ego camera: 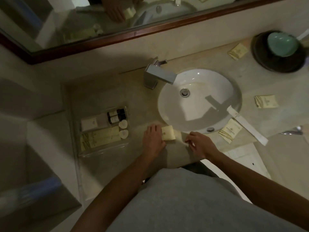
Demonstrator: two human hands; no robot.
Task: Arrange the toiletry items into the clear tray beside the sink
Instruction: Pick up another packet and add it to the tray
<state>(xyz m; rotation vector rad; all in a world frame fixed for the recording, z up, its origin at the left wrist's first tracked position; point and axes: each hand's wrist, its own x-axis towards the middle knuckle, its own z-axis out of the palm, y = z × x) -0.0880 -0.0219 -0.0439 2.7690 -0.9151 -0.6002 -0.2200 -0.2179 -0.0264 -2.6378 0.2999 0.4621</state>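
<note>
Head view: two bottles (116,115), two round soaps (123,128) (trayed).

Cream packet (168,133) flat beside part-filled clear tray (103,148)

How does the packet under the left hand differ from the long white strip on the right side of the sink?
The packet is short, squarish and pale yellow; the strip is long, narrow and white. The packet lies on the counter with the left hand on its edge; the strip overhangs the sink rim, untouched. Both remain outside the tray.

left hand (153,139) on cream packet (168,133), beside sink (199,101)
</note>
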